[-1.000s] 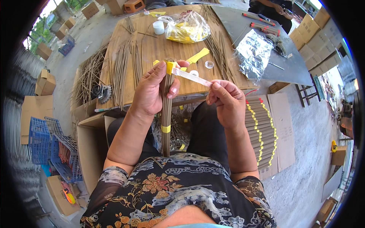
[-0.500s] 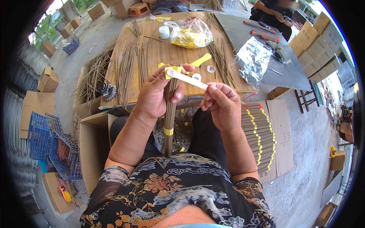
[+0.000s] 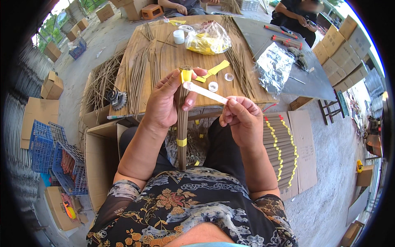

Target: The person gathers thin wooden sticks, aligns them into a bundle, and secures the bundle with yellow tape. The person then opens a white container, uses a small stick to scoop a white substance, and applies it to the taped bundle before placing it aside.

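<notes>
My left hand (image 3: 164, 103) is wrapped round an upright bundle of thin brown incense sticks (image 3: 182, 123), gripping it near the top. A yellow paper band (image 3: 186, 75) lies round the upper end, partly hidden by my fingers; a second yellow band (image 3: 181, 142) circles it lower down. Between thumb and fingers, my right hand (image 3: 243, 117) pinches the end of a flat white spatula (image 3: 205, 93). Its rounded tip lies at the bundle just below the upper band; whether it touches, I cannot tell. Yellow paper strips (image 3: 216, 70) and a small white-rimmed lid (image 3: 212, 86) lie beyond on the table.
Loose sticks (image 3: 138, 78), a white jar (image 3: 178, 36) and a clear bag of yellow paper (image 3: 207, 39) cover parts of the wooden table (image 3: 164, 57). Banded bundles (image 3: 273, 148) lie on cardboard at right. An open carton (image 3: 101, 160) stands at left. Two people sit across the table.
The spatula's tip has dropped from the upper yellow band to just below it, and my right hand has lowered slightly. The band's paper flap, which stuck out leftward, now lies against the bundle.
</notes>
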### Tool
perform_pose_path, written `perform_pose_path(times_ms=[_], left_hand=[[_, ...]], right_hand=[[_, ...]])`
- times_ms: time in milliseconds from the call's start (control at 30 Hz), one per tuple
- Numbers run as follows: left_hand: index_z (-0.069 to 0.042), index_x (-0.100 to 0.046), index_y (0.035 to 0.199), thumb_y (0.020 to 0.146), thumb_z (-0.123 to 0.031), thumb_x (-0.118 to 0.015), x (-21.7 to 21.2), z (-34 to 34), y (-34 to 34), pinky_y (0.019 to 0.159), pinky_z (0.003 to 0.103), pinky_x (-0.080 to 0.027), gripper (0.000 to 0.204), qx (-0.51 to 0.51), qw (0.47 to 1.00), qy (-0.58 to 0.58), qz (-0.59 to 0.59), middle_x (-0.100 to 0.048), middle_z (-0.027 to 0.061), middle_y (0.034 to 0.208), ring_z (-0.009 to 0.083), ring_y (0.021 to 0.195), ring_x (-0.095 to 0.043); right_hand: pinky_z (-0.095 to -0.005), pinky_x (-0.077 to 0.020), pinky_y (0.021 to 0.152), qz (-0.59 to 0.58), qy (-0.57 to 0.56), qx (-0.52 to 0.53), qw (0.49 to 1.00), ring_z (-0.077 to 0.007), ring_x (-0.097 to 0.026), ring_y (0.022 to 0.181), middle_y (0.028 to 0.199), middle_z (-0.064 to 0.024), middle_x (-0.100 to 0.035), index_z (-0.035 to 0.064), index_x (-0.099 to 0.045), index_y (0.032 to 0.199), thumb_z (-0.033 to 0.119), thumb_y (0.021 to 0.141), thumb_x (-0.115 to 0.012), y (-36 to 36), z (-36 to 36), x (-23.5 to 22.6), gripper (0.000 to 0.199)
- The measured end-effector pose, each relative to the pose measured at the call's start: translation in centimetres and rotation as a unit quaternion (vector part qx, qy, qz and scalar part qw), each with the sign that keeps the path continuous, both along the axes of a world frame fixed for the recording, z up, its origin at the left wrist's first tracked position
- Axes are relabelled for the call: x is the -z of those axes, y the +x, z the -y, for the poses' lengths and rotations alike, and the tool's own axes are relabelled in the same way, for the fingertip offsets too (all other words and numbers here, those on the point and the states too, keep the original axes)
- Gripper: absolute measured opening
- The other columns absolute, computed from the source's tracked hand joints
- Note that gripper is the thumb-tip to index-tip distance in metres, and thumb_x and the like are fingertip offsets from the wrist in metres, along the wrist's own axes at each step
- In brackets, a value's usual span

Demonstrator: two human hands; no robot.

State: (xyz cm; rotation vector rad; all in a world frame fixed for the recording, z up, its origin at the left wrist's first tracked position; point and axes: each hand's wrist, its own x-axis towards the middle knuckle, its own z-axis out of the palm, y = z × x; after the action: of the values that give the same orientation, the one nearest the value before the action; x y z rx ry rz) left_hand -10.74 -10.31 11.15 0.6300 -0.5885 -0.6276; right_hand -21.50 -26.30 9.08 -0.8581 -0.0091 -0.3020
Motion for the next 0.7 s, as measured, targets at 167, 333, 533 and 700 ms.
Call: perform_pose_path(times_ms=[167, 333, 533, 700], left_hand=[[-0.003, -0.058, 0.103, 0.091, -0.028, -0.045, -0.4, -0.1, -0.1, 0.046, 0.020, -0.039, 0.031, -0.007, 1.000, 0.011, -0.002, -0.053, 0.0191, 0.113, 0.0126, 0.055, -0.050], [-0.003, -0.058, 0.103, 0.092, -0.028, -0.044, -0.2, -0.1, 0.0, 0.046, 0.019, -0.040, 0.031, -0.020, 1.000, 0.009, 0.007, -0.054, 0.0189, 0.112, 0.0122, 0.055, -0.050], [-0.002, -0.058, 0.101, 0.091, -0.029, -0.045, 0.0, 0.3, 0.4, 0.047, 0.019, -0.040, 0.031, -0.038, 0.999, 0.027, -0.002, -0.054, 0.0184, 0.110, 0.0123, 0.056, -0.051], [-0.001, -0.059, 0.098, 0.091, -0.028, -0.046, 0.2, 0.1, 1.1, 0.047, 0.019, -0.039, 0.030, -0.078, 0.996, 0.052, -0.012, -0.055, 0.0184, 0.106, 0.0118, 0.056, -0.050]], right_hand=[[-0.0230, -0.0462, 0.054, 0.024, -0.023, 0.019, 0.999, -0.0113, -0.054, 0.057, 0.070, -0.0063, -0.058, -0.0038, -0.059, 0.091, 0.010, 0.086, -0.056, 0.3, 0.1, -0.3, 0.015], [-0.0243, -0.0466, 0.055, 0.004, -0.156, 0.102, 0.982, -0.0131, -0.055, 0.058, 0.068, -0.0076, -0.058, -0.0054, -0.059, 0.092, 0.006, 0.086, -0.054, 0.0, -0.5, -0.6, 0.014], [-0.0226, -0.0461, 0.056, 0.033, -0.155, 0.104, 0.982, -0.0132, -0.056, 0.058, 0.070, -0.0092, -0.060, -0.0062, -0.060, 0.095, 0.004, 0.085, -0.054, 0.2, -0.3, -0.1, 0.015], [-0.0193, -0.0437, 0.063, 0.074, -0.339, 0.322, 0.881, -0.0090, -0.054, 0.071, 0.081, -0.0054, -0.059, -0.0010, -0.063, 0.098, 0.005, 0.084, -0.058, 2.2, 1.9, 1.9, 0.016]])
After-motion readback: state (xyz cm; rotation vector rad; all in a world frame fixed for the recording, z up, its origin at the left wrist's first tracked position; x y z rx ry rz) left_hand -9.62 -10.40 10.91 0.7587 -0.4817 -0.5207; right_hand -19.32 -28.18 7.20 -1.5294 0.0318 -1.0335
